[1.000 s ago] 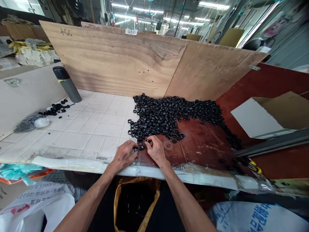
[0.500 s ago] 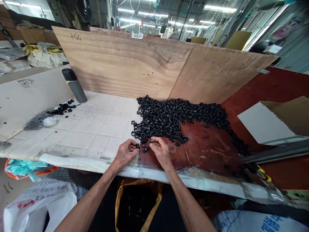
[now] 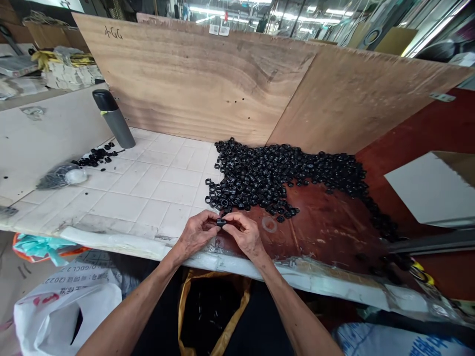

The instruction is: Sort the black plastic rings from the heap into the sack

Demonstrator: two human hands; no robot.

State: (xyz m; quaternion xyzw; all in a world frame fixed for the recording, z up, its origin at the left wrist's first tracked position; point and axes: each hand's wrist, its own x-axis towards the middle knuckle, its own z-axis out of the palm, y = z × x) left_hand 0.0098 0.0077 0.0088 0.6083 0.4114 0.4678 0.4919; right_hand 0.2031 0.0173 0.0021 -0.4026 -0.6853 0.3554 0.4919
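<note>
Little black piece (image 3: 221, 222) sits pinched between the fingertips of the left hand (image 3: 197, 232) and the right hand (image 3: 245, 235). Just past both hands is a big pile of black rings (image 3: 256, 173). Below the hands, a yellow-edged bag (image 3: 241, 305) gapes open, with shiny bits in its dark inside. Far out past the left hand, a see-through bag (image 3: 55, 177) holds dark stuff.

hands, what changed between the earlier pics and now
The left hand and right hand were apart; they have moved inward toward each other and now meet at a small black piece, pinched between their fingertips. The bottle, translucent ring and main black pile look unmoved on the worktop.
</note>
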